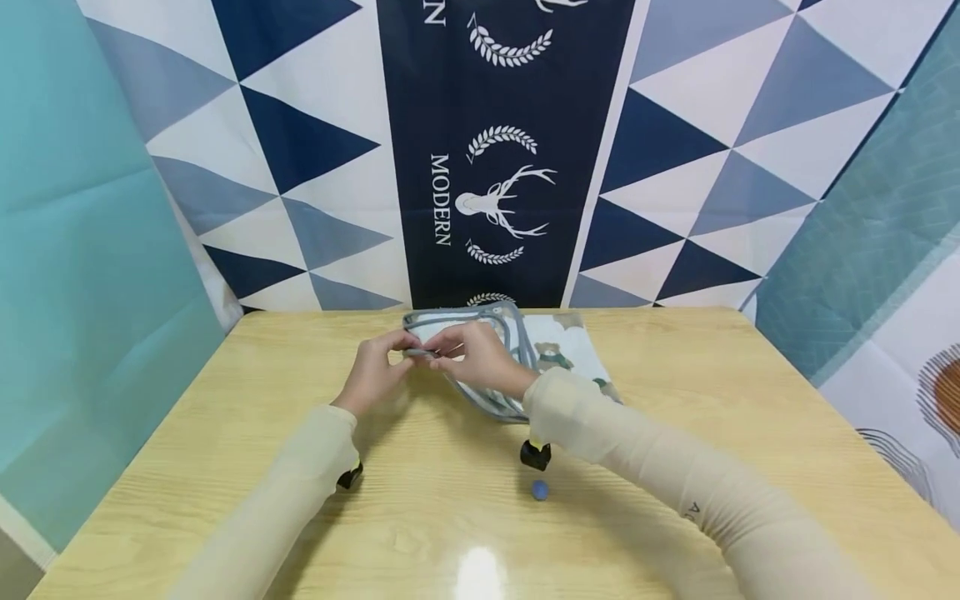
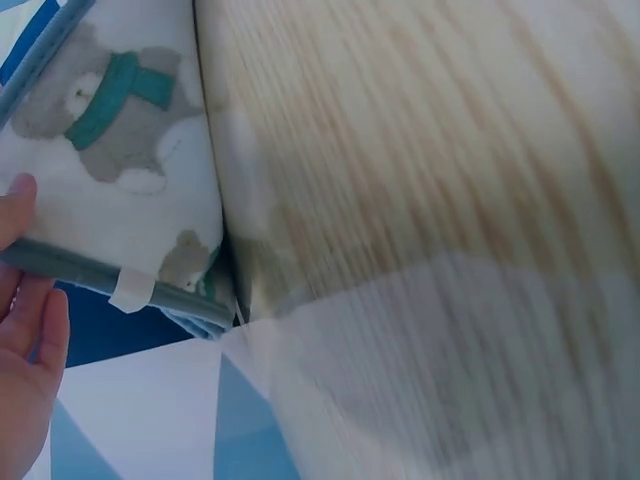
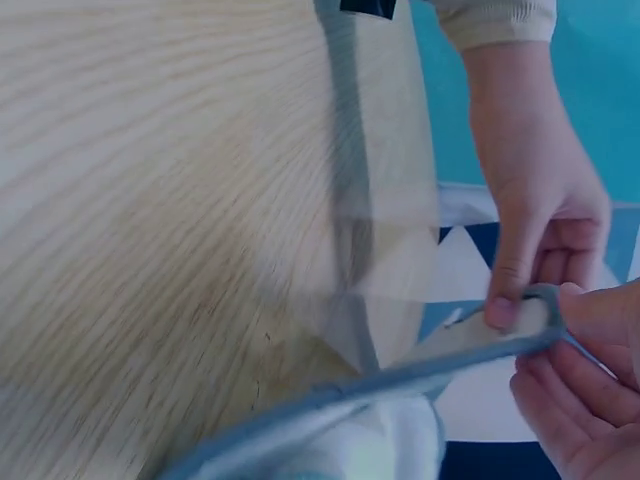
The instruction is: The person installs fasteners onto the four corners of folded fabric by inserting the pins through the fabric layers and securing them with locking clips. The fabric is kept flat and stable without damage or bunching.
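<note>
A white blanket (image 1: pixel 566 354) with brown-grey bears and blue-grey edging lies partly folded at the far middle of the table. My left hand (image 1: pixel 375 371) pinches its edge between thumb and fingers at the left corner. Right beside it, my right hand (image 1: pixel 483 358) pinches the same raised border. In the left wrist view, a bear in a green scarf shows on the blanket (image 2: pixel 190 140), and a small white tag (image 2: pixel 132 290) sits on the edging. The right wrist view has the edging (image 3: pixel 450 365) running up to both hands' fingertips.
A small blue ball (image 1: pixel 540 490) rests on the wooden table (image 1: pixel 420 500), nearer than the blanket. Black wrist cameras (image 1: pixel 536 454) hang under both sleeves. A patterned curtain (image 1: pixel 322 150) stands along the table's far edge, with a teal cloth (image 1: pixel 90 275) on the left.
</note>
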A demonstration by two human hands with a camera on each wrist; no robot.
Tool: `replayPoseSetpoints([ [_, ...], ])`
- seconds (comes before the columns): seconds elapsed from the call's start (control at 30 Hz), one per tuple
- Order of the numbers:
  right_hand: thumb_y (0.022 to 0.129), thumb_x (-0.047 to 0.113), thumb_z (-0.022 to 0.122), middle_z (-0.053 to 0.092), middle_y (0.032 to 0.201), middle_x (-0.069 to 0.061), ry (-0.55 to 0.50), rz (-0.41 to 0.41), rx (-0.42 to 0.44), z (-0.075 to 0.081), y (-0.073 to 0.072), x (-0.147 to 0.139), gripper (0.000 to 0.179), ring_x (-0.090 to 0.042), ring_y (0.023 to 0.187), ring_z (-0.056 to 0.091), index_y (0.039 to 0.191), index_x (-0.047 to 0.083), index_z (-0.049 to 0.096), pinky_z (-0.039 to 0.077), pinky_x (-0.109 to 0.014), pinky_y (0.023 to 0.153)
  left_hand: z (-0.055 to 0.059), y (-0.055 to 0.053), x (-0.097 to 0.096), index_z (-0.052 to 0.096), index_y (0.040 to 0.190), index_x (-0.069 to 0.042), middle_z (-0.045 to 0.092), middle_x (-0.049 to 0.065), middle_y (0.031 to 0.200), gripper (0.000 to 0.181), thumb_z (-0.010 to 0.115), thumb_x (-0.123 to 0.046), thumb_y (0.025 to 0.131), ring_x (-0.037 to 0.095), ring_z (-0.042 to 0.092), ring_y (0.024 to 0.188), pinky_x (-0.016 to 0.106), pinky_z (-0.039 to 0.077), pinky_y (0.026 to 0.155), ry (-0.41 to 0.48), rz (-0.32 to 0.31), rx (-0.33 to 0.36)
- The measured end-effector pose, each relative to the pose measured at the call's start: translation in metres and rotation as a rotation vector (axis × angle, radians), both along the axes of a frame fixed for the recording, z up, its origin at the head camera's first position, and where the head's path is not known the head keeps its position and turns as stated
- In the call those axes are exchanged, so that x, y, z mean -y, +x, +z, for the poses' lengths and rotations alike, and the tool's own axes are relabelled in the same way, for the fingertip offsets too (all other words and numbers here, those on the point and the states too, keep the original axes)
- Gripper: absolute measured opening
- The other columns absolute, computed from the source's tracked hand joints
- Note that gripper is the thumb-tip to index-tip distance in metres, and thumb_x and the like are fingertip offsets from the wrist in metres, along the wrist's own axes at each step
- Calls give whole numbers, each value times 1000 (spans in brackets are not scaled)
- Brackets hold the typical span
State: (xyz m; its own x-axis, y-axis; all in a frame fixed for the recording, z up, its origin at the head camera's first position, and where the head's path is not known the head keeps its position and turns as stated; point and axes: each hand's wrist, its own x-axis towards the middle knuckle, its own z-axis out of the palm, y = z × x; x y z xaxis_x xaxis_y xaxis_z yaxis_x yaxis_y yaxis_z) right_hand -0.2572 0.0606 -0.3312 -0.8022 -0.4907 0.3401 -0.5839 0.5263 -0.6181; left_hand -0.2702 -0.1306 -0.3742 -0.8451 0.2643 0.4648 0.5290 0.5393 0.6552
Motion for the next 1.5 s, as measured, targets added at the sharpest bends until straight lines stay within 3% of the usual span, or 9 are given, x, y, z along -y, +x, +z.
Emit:
replayPoseSetpoints([
  [0.2, 81, 11, 74, 75, 101, -12, 188, 87, -18, 14, 28, -27, 25, -24, 93, 72, 104, 2, 72, 59, -29, 82, 2, 0, 9, 72, 99, -4, 74, 13, 101, 15, 71, -3, 83, 27, 68, 94, 47, 55, 86, -61, 5, -44],
  [0.4, 73, 19, 83, 74, 100, -11, 475, 247, -116, 5, 68, -73, 36, -23, 90, 71, 102, 0, 71, 58, -28, 80, -5, 2, 7, 73, 93, -4, 74, 12, 94, 11, 73, -8, 83, 24, 66, 83, 46, 55, 80, -61, 15, -63],
  [0.53, 66, 23, 88, 74, 94, -8, 540, 279, -20, -5, 88, -93, 41, -18, 85, 70, 98, 3, 71, 56, -23, 73, -9, 2, 6, 73, 92, -3, 74, 12, 93, 10, 73, -8, 83, 22, 65, 82, 43, 55, 80, -47, 22, -48],
  [0.7, 62, 26, 90, 72, 83, -3, 530, 267, 73, -17, 96, -99, 41, -6, 73, 62, 93, 7, 71, 51, -16, 64, -11, 1, 8, 70, 88, -2, 72, 10, 89, 6, 72, -5, 84, 21, 65, 83, 44, 55, 79, -50, 21, -51],
  [0.93, 65, -4, 75, 62, 63, 5, 489, 293, 64, -26, 96, -98, 20, 5, 57, 43, 74, 11, 68, 40, -10, 54, -10, 2, 7, 69, 86, -3, 72, 11, 89, 5, 70, 1, 83, 25, 67, 87, 45, 56, 81, -65, -8, -80],
  [1.1, 72, -7, 66, 66, 65, 5, 457, 313, 4, -26, 88, -100, 19, 6, 58, 48, 73, 11, 70, 42, -9, 53, -11, 3, 2, 72, 92, -3, 73, 13, 94, 9, 68, 1, 85, 26, 68, 91, 40, 57, 83, -93, -8, -86],
  [1.2, 75, -6, 66, 71, 71, 1, 399, 328, -55, -21, 74, -97, 14, 1, 62, 59, 78, 7, 72, 48, -10, 57, -11, 3, 1, 73, 92, -2, 73, 13, 94, 10, 68, 2, 84, 27, 68, 91, 38, 57, 82, -104, -14, -96],
  [1.3, 76, -4, 69, 74, 76, -3, 356, 282, -73, -11, 56, -89, 12, -7, 68, 67, 83, 3, 73, 53, -13, 62, -11, 2, 4, 73, 92, -2, 73, 13, 95, 10, 69, 2, 84, 27, 69, 92, 38, 57, 83, -109, -13, -96],
  [1.5, 78, 0, 74, 75, 88, -13, 231, 122, 64, 4, 14, -64, 19, -18, 79, 73, 97, -3, 73, 58, -21, 70, -8, 0, 8, 73, 91, -3, 74, 13, 96, 10, 69, 1, 84, 27, 70, 92, 43, 57, 83, -105, -18, -93],
])
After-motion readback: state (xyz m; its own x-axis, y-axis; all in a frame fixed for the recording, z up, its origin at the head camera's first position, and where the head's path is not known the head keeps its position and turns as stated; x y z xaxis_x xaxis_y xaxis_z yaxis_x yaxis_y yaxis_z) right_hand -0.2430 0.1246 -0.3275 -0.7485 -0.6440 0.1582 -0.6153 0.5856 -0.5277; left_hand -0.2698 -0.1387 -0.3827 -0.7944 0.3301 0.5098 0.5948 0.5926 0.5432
